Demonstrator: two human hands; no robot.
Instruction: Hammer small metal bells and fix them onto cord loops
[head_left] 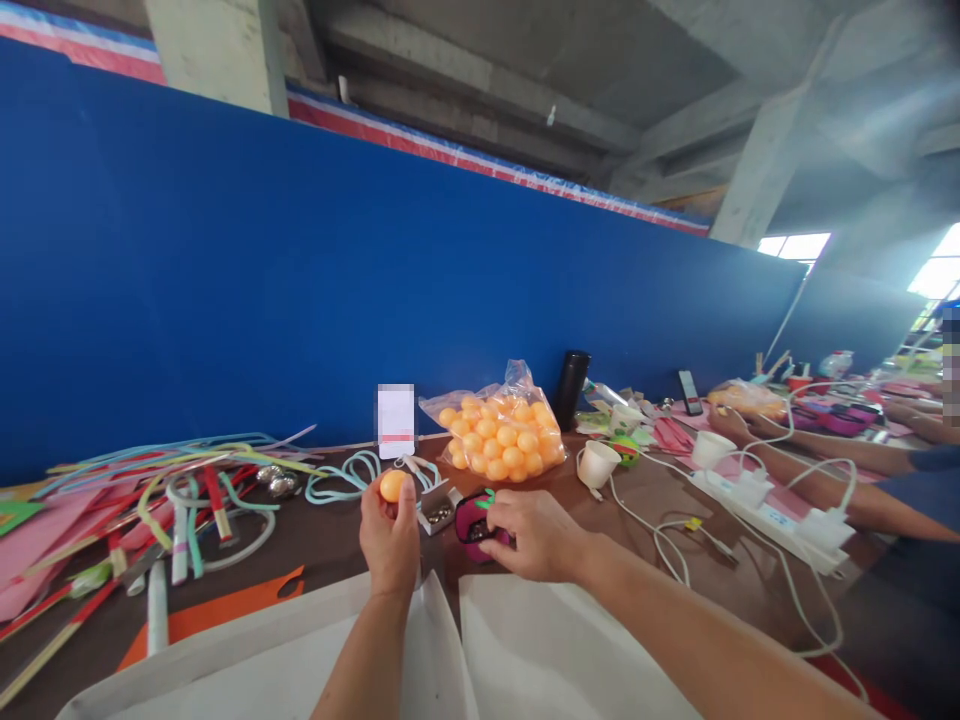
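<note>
My left hand (390, 545) is closed around an orange ping-pong ball (392, 487), held up between thumb and fingers. My right hand (536, 535) is at the mouth of a small purple pouch (469, 522) with a dark rim and a green leaf-like tab. Its fingers are curled, with the tips inside the opening; what they grip there is hidden. Between both hands lies a small grey open box (440, 514) with shiny metal bits inside. Behind it, a clear plastic bag (506, 435) is full of orange ping-pong balls.
White trays (540, 610) lie in front of me. Cords, sticks and paper (217, 505) are heaped at left. A phone (395, 420) stands upright, a black bottle (574, 390) beyond. Rightward are a paper cup (598, 465), a power strip (772, 520) and a co-worker's arms (825, 480).
</note>
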